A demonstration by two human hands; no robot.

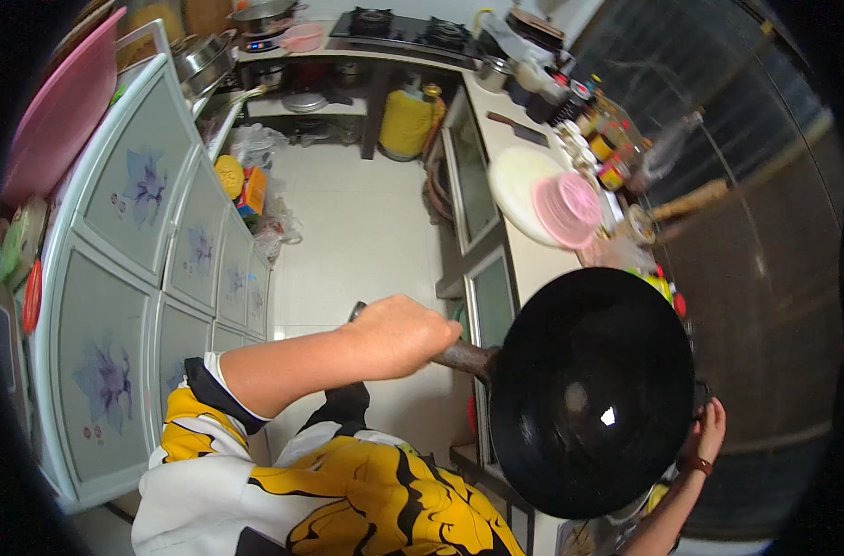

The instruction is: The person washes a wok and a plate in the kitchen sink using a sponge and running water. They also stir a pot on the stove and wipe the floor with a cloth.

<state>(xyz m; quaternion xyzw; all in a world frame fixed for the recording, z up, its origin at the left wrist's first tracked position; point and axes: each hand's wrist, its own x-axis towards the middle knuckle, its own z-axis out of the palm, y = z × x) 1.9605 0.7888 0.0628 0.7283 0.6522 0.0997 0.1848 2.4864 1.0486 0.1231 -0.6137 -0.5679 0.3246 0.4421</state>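
My left hand [402, 338] is closed round the long handle [467, 358] of a large black wok [595, 347]. The wok is held up at the right, its dark inner face turned towards me and glinting in places. At its far right rim is a small side handle [702, 395], gripped by my right hand [711, 427], with a bracelet on the wrist. Part of that hand is hidden behind the rim. Beneath the wok, the counter [538, 267] is partly covered from view.
On the counter lie a cleaver [519, 129], a round pale board [515, 181], a pink plastic basket [568, 208] and several bottles [613, 142]. A gas hob [404, 31] is at the back, with a yellow gas cylinder [409, 124] below. White cabinets [126, 278] line the left.
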